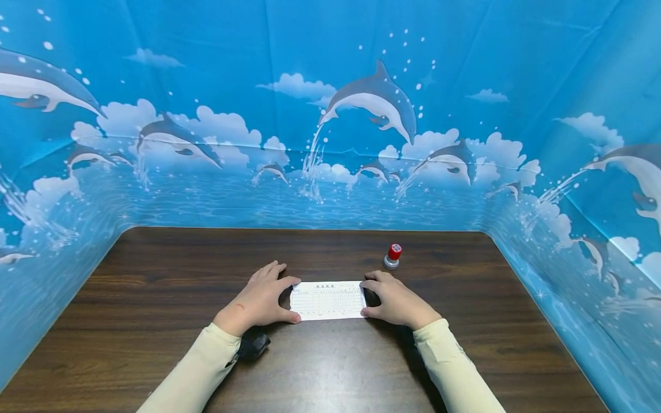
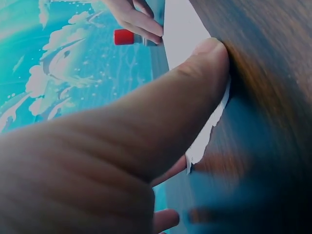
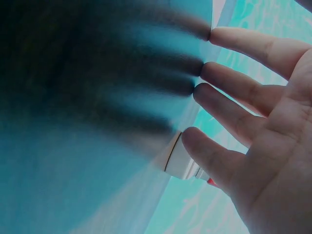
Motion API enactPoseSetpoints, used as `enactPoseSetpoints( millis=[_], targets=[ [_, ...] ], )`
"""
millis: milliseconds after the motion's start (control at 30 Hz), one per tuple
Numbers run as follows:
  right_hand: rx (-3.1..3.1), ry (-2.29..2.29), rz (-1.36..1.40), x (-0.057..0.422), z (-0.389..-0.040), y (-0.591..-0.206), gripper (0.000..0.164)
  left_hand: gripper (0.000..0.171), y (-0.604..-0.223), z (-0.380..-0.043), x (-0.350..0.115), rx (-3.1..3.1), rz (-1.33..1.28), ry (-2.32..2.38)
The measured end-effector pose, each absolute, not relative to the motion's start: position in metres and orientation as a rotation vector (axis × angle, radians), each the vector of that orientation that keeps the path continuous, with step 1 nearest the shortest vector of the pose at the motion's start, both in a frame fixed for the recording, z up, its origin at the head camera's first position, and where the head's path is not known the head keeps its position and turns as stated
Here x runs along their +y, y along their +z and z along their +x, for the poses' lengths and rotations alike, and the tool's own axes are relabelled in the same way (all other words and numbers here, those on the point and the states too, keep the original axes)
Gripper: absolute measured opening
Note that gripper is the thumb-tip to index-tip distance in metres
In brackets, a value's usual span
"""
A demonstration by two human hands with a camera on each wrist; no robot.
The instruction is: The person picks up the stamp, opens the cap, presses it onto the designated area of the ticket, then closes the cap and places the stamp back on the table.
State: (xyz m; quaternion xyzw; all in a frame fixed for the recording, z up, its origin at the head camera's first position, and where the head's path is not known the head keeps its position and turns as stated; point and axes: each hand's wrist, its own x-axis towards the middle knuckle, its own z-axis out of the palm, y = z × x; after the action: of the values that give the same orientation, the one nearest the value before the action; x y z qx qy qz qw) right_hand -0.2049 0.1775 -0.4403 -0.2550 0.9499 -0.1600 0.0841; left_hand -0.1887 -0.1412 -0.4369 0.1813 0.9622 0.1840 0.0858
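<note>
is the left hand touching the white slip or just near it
Touching: the left wrist view shows the thumb of the left hand with its tip resting on the white slip, covering part of its edge.

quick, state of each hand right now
Left hand: open, touching the paper slip at its left end.
Right hand: open, touching its right end.

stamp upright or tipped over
Upright: in the head view, the stamp stands on its grey base, red top uppermost.
</note>
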Motion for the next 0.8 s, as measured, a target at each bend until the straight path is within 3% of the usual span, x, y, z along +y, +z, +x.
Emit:
enactPoseSetpoints(
  millis=[167, 433, 800],
  targets=[
    [2.815, -0.51, -0.767, 0.182, -0.206, -0.437, 0.056, 0.083, -0.438, -0.187, -0.14, 2.852, 0.51, 0.559],
    [3.065, -0.961, -0.643, 0.215, -0.221, -0.414, 0.028, 0.083, -0.44, -0.188, -0.141, 2.859, 0.503, 0.545],
    [3.061, -1.052, -0.223, 0.228, -0.244, -0.424, 0.064, 0.083, -0.441, -0.187, -0.142, 2.855, 0.518, 0.567]
  ],
)
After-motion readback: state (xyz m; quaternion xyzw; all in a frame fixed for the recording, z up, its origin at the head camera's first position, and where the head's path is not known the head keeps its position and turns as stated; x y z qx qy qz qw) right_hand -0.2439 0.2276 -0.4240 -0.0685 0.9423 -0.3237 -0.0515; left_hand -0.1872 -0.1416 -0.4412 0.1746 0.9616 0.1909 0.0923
